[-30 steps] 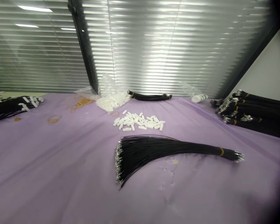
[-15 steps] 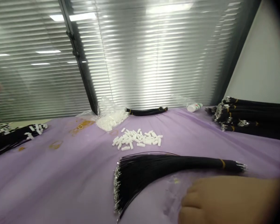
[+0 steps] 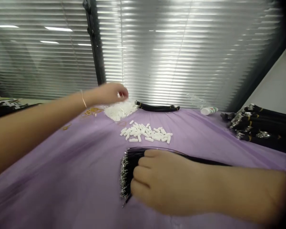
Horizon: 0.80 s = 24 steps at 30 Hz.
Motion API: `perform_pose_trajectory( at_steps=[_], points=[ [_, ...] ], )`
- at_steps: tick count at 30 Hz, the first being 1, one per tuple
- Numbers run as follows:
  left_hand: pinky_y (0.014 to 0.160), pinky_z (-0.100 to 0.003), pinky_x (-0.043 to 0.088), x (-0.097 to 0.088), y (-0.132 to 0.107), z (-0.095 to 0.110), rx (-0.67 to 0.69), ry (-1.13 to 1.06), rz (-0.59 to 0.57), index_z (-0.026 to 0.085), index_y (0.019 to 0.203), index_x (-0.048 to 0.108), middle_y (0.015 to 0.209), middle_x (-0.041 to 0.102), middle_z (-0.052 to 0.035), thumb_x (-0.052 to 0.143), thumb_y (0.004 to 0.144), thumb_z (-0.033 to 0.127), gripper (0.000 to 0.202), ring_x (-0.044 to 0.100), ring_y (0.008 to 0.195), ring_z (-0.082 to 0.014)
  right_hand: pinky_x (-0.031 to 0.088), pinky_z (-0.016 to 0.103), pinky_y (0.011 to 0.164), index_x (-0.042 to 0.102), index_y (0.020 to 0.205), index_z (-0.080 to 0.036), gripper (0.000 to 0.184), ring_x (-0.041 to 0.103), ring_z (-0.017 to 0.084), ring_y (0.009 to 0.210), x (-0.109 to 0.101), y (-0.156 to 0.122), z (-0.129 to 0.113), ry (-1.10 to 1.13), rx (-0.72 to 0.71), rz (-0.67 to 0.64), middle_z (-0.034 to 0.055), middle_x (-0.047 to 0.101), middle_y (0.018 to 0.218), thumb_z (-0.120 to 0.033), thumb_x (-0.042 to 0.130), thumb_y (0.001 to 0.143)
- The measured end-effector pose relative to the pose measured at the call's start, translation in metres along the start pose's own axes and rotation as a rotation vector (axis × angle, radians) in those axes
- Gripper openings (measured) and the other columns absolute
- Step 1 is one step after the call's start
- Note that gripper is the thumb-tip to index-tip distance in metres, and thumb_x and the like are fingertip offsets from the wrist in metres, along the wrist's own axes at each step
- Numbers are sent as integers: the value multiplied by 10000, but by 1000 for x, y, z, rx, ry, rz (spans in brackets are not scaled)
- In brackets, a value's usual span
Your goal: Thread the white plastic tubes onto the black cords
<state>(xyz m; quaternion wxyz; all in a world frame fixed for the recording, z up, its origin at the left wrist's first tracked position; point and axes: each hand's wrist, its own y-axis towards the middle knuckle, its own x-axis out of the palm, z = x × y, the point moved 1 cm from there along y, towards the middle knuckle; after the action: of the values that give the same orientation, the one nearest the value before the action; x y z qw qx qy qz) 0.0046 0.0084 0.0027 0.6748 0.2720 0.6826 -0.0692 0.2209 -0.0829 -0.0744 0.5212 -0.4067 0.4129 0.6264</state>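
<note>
My right hand [image 3: 162, 181] lies over a fanned bundle of black wires [image 3: 132, 156], its fingers curled down around it. The bundle's silvery terminal ends stick out to the left of the knuckles; much of its length is hidden under my hand and forearm. Further back, my left hand [image 3: 113, 93] hovers at the top of a clear plastic bag [image 3: 121, 109] full of small white plastic housings. Its thumb and fingers are curled together in a pinch, and what is between them cannot be made out. A loose pile of white housings [image 3: 145, 132] sits between the hands.
Purple cloth [image 3: 85, 187] covers the table. Thin black bundles [image 3: 157, 108] lie by the window blinds, near a white bottle [image 3: 209, 110]. Thick banded wire bundles [image 3: 264, 124] are stacked at right. Yellow rubber bands [image 3: 92, 111] and wires with white housings [image 3: 11, 103] are at left.
My left hand has come in from the left to the bag. My right hand has moved left and onto the wire bundle. The view has shifted slightly.
</note>
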Motion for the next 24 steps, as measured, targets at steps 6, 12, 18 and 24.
perform_pose_trajectory(
  at_steps=[6, 12, 18, 24],
  points=[
    [789, -245, 395, 66, -42, 49, 257, -144, -158, 185, 1017, 602, 977, 573, -51, 432, 846, 240, 247, 526, 871, -141, 293, 290, 601, 526, 761, -166, 203, 460, 144, 621, 2, -26, 46, -95, 286, -94, 27, 550, 696, -244, 372, 867],
    [793, -278, 387, 87, -50, 51, 200, -196, -79, 165, 995, 613, 929, 587, -61, 386, 863, 194, 264, 520, 858, -156, 298, 258, 608, 564, 819, -170, 230, 492, 137, 673, 4, -34, 68, 14, 510, -56, 34, 568, 743, -295, 374, 855],
    [817, -288, 380, 90, -52, 54, 139, -216, -87, 141, 1000, 598, 948, 582, -65, 377, 868, 212, 267, 517, 881, -162, 270, 248, 564, 566, 802, -178, 217, 482, 119, 628, 15, -31, 64, 131, 552, -91, 21, 573, 738, -306, 394, 838],
    [826, -310, 373, 100, -53, 54, 154, -173, -83, 144, 1026, 594, 952, 554, -89, 362, 851, 181, 293, 505, 896, -183, 268, 245, 559, 588, 864, -189, 240, 487, 126, 649, -15, -32, 66, 114, 591, -57, 26, 593, 763, -354, 416, 837]
  ],
)
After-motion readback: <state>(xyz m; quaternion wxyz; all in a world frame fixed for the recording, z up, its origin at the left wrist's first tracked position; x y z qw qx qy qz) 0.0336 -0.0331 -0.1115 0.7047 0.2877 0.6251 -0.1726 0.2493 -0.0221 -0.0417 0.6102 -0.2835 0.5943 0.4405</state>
